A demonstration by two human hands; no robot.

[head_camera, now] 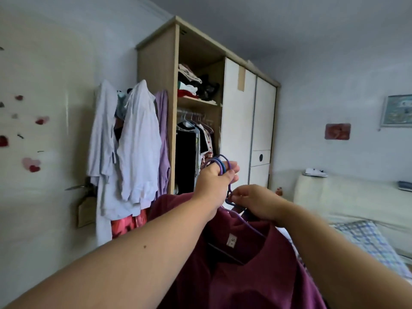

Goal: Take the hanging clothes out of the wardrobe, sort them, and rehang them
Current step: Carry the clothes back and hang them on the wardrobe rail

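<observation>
Gripping a bunch of purple hanger hooks (pixel 219 163) in front of the open wardrobe (pixel 156 108), your left hand (pixel 214 181) has its fingers curled tight around them. Your right hand (pixel 256 200), just below and right of it, pinches a hanger neck between thumb and fingers. A maroon shirt (pixel 245 264) hangs from these hangers below both hands, while more clothes (pixel 194 141) hang on the wardrobe's rail.

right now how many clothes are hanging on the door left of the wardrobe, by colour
pale white-blue shirts: 2
lilac purple garment: 1
red patterned fabric piece, low down: 1
total: 4 visible; a bluish item behind the shirts is too hidden to count
</observation>
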